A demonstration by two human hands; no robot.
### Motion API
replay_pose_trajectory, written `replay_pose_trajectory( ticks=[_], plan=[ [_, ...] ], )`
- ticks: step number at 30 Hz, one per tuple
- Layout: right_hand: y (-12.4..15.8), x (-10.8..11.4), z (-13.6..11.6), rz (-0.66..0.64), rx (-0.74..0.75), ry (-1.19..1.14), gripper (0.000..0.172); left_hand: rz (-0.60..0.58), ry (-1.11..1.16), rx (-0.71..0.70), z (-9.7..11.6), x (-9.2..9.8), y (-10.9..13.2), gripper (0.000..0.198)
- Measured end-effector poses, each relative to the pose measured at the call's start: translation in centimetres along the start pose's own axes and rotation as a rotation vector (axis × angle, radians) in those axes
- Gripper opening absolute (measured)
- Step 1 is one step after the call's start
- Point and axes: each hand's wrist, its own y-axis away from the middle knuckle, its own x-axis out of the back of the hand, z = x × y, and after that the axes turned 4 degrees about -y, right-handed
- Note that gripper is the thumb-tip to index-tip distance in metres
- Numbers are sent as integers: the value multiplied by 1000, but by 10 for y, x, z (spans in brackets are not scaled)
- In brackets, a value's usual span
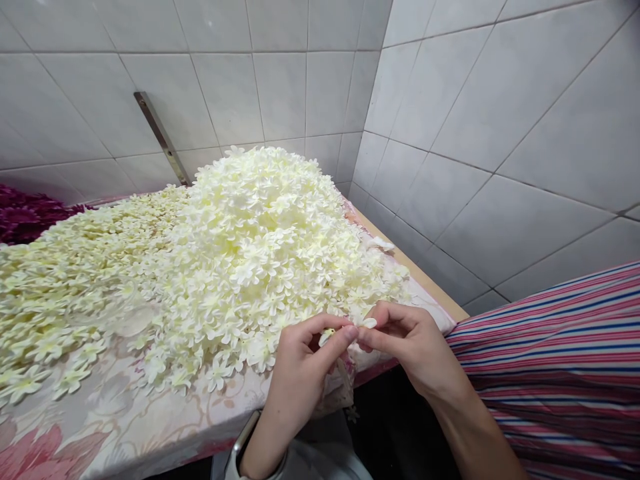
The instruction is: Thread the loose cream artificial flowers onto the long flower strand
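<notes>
My left hand (pixel 303 363) and my right hand (pixel 417 343) meet at the table's front edge, fingertips nearly touching. Between the right thumb and forefinger is a small white artificial flower (pixel 369 323), partly covered by the fingers. The left thumb and forefinger are pinched together, with a white and yellow artificial flower (pixel 326 337) showing in the gap behind them. How the two flowers meet is hidden by the fingertips. Just behind my hands rises a big heap of loose white artificial flowers (pixel 265 233) with pale yellow centres.
Yellower, creamier flowers (pixel 100 257) spread across the left side of the table. Purple flowers (pixel 25 213) lie at the far left. A floral tablecloth (pixel 150 423) covers the table. A metal strip (pixel 161 137) leans against the tiled wall (pixel 285 87). Striped fabric (pixel 560 360) hangs at right.
</notes>
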Motion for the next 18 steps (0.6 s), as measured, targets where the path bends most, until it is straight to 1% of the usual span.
replay_pose_trajectory(
  ticks=[3,5,7,8,9,11,13,14,16,18],
  plan=[
    [-2,-1,0,47,54,10,37,28,-42,-19,-1,-3,0,22],
    [-2,1,-1,45,77,36,34,64,-113,-66,-3,-3,0,24],
    [-1,8,-1,57,98,81,30,160,-220,-136,-5,-1,0,24],
    [-1,13,0,86,121,120,29,231,-281,-170,-6,1,0,23],
    [-1,19,0,142,156,177,29,298,-345,-201,-6,2,0,23],
    [-2,29,2,309,279,342,26,378,-472,-267,-9,2,-1,22],
    [-5,35,4,440,455,556,20,401,-607,-378,-12,-1,-3,20],
    [-6,36,5,469,546,662,17,419,-678,-449,-14,-4,-5,19],
    [-11,35,8,472,704,849,13,492,-816,-580,-19,-11,-8,21],
    [-16,32,11,455,788,978,13,568,-923,-657,-24,-16,-10,25]
  ],
)
